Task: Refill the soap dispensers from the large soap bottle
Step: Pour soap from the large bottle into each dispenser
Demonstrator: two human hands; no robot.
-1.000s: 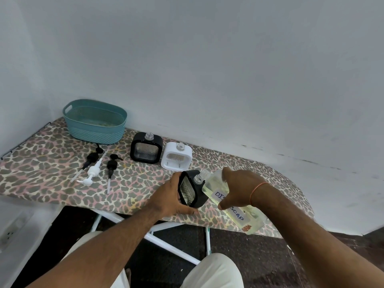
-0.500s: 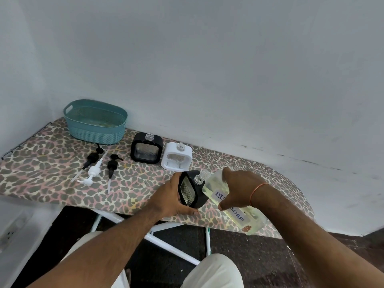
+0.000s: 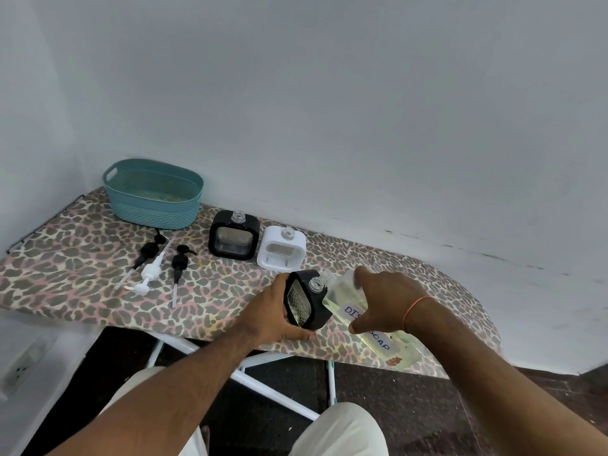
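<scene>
Orange wrist thread (image 3: 415, 306); cream trousers (image 3: 342, 429)

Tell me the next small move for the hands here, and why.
Probably tip the large clear soap bottle slightly further. The right hand holds it tilted, its mouth at the open neck of the black square dispenser that the left hand grips; no stream shows.

ironing board (image 3: 79, 278) | teal basket (image 3: 153, 200) | 3 pumps (image 3: 149, 271) | black dispenser (image 3: 233, 240) | white dispenser (image 3: 281, 253)

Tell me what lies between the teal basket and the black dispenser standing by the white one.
Head view: only bare leopard-print cover between the teal basket and black dispenser.
</scene>
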